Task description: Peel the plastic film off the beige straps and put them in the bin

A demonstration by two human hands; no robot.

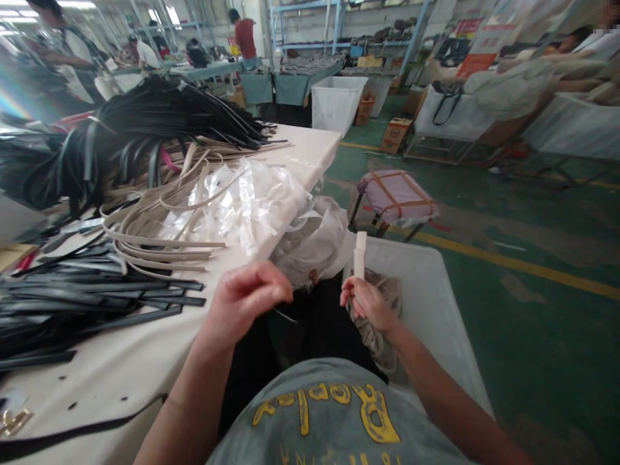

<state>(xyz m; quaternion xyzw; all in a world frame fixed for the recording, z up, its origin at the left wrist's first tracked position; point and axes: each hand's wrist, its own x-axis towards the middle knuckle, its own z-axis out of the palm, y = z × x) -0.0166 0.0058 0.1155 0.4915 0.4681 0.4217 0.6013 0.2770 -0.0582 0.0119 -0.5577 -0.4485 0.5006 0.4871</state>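
Observation:
My right hand is closed round a beige strap, whose pale end sticks up above the fingers. Below that hand, more beige straps hang in a loose bundle at the side of a white plastic bin. My left hand is held over the table's edge, its fingers curled and thumb pressed in; whatever it may pinch is hidden. A clear plastic bag hangs at the table edge between the hands, and a heap of clear plastic wrapping lies behind the left hand.
On the cream-covered table lie black strips, a tall pile of black straps and curved beige straps. A padded stool stands ahead. Farther off are a white bin, cartons and several people.

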